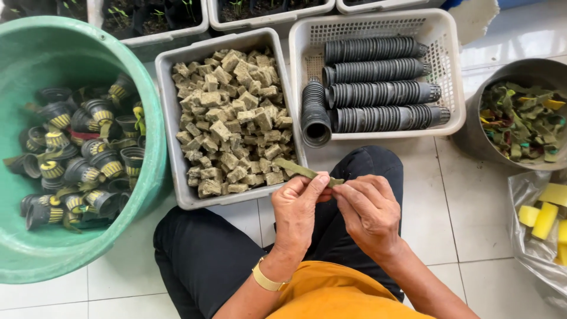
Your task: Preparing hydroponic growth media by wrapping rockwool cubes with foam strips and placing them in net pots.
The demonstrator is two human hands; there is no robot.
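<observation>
1. Hands meet over the lap: left hand (297, 204) and right hand (369, 210) both pinch one olive-green strip (302, 171).
2. Strip's long axis runs up-left toward the grey tray (171, 118) of brown cubes (233, 118); the left hand is nearer that end.
3. Beyond: white basket (449, 71) of stacked black pots (378, 82), green tub (150, 106), clear bag (531, 248) of yellow sponge pieces (546, 215).

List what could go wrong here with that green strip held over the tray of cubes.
The green strip is pinched only at one end between the left hand and right hand; it may slip into the grey tray of brown cubes. That tray is heaped past its rim, so a nudge from a hand or knee could spill cubes onto the tiled floor.
</observation>
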